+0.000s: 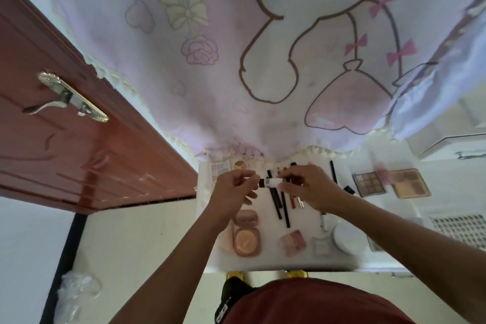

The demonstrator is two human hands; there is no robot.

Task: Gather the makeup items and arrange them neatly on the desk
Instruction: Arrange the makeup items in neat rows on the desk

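1. A reddish-brown door [79,152] with a silver lever handle [71,98] fills the far left. A crumpled clear plastic bag [76,294] lies on the floor below it.
2. A pink curtain [210,60] printed with a cartoon rabbit hangs over the back of the white surface [271,262].
3. At the back left of the surface, a small pale palette [218,168] sits just beside a round three-tone compact [240,164].
4. The left hand [232,189] hovers above the surface with its fingers curled. Thumb and forefinger meet at the dark end of a small white tube [268,182] (blur hides whether they actually grip it).
5. Below that hand, two peach compacts [246,231] lie touching, one behind the other.
6. The tube lies level in the air between both hands, above the middle of the surface.
7. Several black pencils [280,205] lie loosely side by side under the tube.
8. A pink square compact [293,242], a clear square case [320,244] and a white round case [342,241] line the front edge.
9. The right hand [313,189] pinches the white end of the tube between thumb and fingertips.
10. Farther right lie a grid eyeshadow palette [368,184] and a tan blush palette [410,183], close together.
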